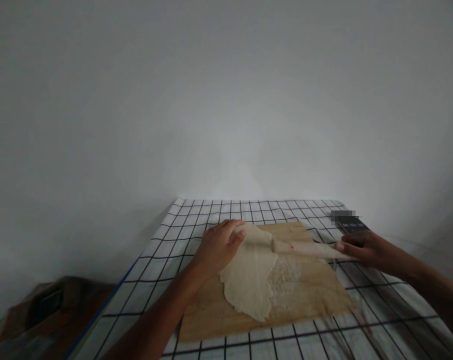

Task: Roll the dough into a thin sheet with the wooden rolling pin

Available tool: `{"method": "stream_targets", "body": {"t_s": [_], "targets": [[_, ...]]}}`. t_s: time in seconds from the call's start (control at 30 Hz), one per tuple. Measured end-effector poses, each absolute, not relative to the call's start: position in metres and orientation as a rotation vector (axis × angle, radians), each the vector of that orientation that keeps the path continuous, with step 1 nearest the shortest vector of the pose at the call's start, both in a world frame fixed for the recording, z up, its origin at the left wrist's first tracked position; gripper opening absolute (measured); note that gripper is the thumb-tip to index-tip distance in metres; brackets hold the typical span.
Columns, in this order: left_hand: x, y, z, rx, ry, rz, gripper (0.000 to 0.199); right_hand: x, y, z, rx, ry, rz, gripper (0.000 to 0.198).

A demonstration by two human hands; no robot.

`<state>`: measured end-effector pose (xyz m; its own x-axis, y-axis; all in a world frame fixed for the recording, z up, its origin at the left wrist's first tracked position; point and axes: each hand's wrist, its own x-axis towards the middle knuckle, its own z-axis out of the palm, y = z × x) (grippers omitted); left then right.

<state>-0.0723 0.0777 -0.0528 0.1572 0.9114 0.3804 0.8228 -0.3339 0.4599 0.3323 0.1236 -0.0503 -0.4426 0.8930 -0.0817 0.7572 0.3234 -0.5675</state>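
A thin, flat sheet of dough with ragged edges lies on a wooden board. My left hand is at the dough's far left edge, thumb and fingers apart, seeming to touch it. In my right hand is one end of a pale wooden rolling pin, my fingers closed around it. The pin points left across the board, and its far end meets the right edge of the dough. A small red mark shows on the pin. Loose flour is scattered on the board right of the dough.
A black-and-white checked cloth covers the table under the board. A dark device with a display, partly blurred out, lies beyond my right hand. A plain wall rises behind the table. At lower left, below table height, stands a brown box.
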Motion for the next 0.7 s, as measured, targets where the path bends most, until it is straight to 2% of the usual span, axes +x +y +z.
{"method": "stream_targets", "body": {"t_s": [0.7], "targets": [[-0.0728, 0.0768, -0.0533, 2.330, 1.716, 0.874, 0.033, 0.3283, 0.1219, -0.0507, -1.563, -2.334, 0.706, 0.049]]}}
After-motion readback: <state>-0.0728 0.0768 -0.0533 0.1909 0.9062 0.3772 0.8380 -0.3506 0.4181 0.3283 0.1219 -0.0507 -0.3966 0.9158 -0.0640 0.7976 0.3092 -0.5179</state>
